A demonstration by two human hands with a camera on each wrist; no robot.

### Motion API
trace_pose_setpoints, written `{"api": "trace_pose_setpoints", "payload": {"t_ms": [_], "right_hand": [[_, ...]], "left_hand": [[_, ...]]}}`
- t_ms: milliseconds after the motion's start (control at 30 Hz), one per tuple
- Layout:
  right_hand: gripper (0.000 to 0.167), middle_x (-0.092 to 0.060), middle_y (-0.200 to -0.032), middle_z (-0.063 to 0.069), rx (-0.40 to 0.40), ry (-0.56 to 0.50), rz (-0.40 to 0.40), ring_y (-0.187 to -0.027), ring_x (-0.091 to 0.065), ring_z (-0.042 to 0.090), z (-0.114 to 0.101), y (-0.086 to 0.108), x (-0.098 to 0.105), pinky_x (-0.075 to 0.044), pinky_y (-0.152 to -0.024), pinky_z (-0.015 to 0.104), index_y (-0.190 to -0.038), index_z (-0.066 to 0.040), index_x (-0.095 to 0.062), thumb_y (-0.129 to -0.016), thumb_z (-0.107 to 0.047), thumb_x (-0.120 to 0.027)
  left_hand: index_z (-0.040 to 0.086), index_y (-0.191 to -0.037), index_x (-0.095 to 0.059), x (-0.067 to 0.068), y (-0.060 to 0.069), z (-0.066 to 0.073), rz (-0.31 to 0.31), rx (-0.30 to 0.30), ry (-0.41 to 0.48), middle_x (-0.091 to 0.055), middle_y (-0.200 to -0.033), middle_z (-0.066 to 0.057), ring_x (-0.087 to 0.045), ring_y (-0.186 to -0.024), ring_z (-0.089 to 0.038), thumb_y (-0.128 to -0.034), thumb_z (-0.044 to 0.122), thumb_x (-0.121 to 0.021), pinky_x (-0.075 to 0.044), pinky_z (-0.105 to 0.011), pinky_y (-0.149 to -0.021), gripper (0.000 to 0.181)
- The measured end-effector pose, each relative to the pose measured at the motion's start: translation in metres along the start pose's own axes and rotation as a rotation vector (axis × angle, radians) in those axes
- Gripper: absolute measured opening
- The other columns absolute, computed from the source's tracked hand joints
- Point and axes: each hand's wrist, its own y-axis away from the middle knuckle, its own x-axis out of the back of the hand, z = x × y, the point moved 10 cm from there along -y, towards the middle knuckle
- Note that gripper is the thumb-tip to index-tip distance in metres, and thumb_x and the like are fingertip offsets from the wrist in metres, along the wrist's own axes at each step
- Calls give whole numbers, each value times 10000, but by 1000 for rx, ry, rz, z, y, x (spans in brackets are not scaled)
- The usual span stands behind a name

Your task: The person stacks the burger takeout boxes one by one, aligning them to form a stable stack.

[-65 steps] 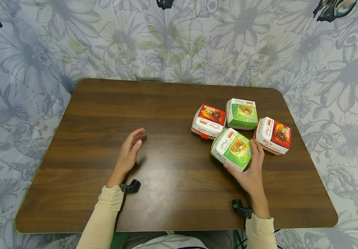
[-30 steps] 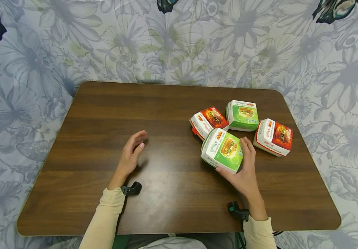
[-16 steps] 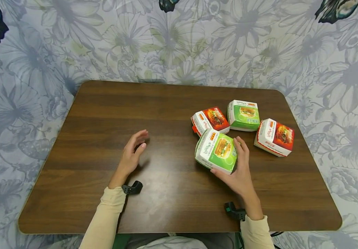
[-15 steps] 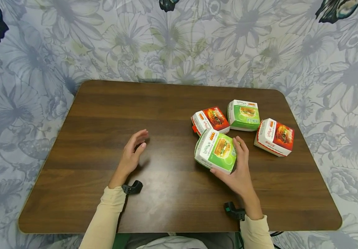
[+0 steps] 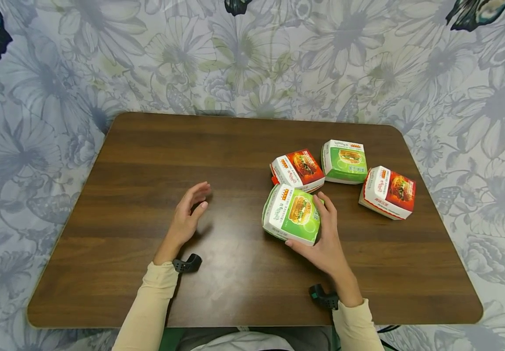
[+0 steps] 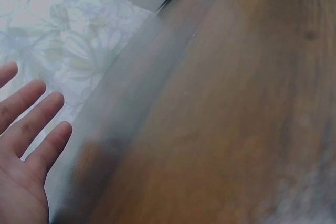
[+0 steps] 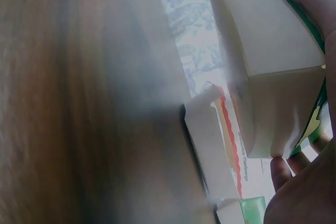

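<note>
My right hand [image 5: 322, 243] grips a green-and-white burger box [image 5: 292, 214] by its near and right sides, thumb in front and fingers behind. In the right wrist view the box [image 7: 283, 51] shows its plain pale underside, tilted up off the table. Just behind it lies a red-and-white burger box [image 5: 298, 170], partly covered by the held one in the head view. My left hand [image 5: 186, 214] hovers over the table's left half with relaxed, spread fingers and holds nothing. In the left wrist view the left hand [image 6: 26, 145] shows its palm and fingers.
A second green burger box [image 5: 344, 162] stands at the back right of the brown wooden table [image 5: 156, 146]. Another red burger box [image 5: 387, 192] sits to its right, nearer the table's right edge. Floral wallpaper [image 5: 235, 63] rises behind the table.
The right hand has carried the green burger box leftward, away from the right-hand red box. The left red box turned slightly early on. The left hand has hardly moved.
</note>
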Motion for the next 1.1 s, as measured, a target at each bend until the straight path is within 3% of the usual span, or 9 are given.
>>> {"api": "trace_pose_setpoints", "payload": {"t_ms": [100, 233, 367, 500, 600, 900, 1100], "right_hand": [[1238, -138, -1686, 101, -5, 5, -17, -1528, -178, 266, 0, -1, -7, -263, -1161, 571, -1638, -224, -252, -643, -158, -985], [1230, -136, -1685, 107, -5, 5, -40, -1528, -176, 270, -1, -3, -15, -275, -1150, 577, -1635, -225, -256, -647, -192, -988], [1221, -145, -1681, 137, 2, 6, -55, -1527, -178, 268, -2, -4, -22, -276, -1145, 588, -1633, -238, -258, -654, -226, -986], [1213, -148, -1681, 127, 6, -3, -71, -1519, -190, 256, -2, -5, -29, -270, -1144, 606, -1632, -250, -256, -663, -240, -985], [1203, -153, -1680, 117, 13, -13, -83, -1510, -205, 263, -3, -6, -35, -274, -1142, 600, -1631, -241, -262, -669, -245, -984], [1199, -134, -1688, 92, 13, -10, -120, -1511, -218, 270, -6, -10, -50, -303, -1144, 596, -1635, -249, -247, -686, -267, -978], [1181, -116, -1690, 75, 2, -6, -157, -1518, -205, 273, -7, -10, -61, -318, -1141, 603, -1632, -267, -246, -700, -309, -970]], "left_hand": [[-76, -1479, -454, 0, 0, -2, -3, -5, 6, -543, -1429, -298, -545, -1304, -417, -964, -98, -570, -443, -537, -1042, 529], [-121, -1471, -429, -2, -1, 4, -16, -15, 9, -524, -1417, -348, -530, -1295, -476, -940, -130, -572, -428, -597, -1029, 551], [-174, -1451, -407, -5, -4, 21, -41, -21, 7, -498, -1393, -410, -506, -1276, -546, -930, -137, -568, -392, -684, -1007, 546], [-184, -1438, -412, -6, -6, 38, -63, -21, 3, -497, -1381, -420, -504, -1259, -568, -922, -131, -578, -395, -686, -1003, 545], [-197, -1430, -408, -6, -6, 42, -73, -26, 2, -499, -1378, -419, -509, -1250, -571, -914, -134, -583, -398, -683, -1002, 549], [-193, -1440, -398, -9, -6, 40, -97, -36, 27, -492, -1385, -424, -503, -1261, -574, -894, -153, -607, -393, -681, -1030, 586], [-92, -1479, -440, -7, -1, 18, -82, -66, 10, -528, -1406, -351, -542, -1285, -470, -885, -118, -651, -444, -494, -1089, 631]]}}
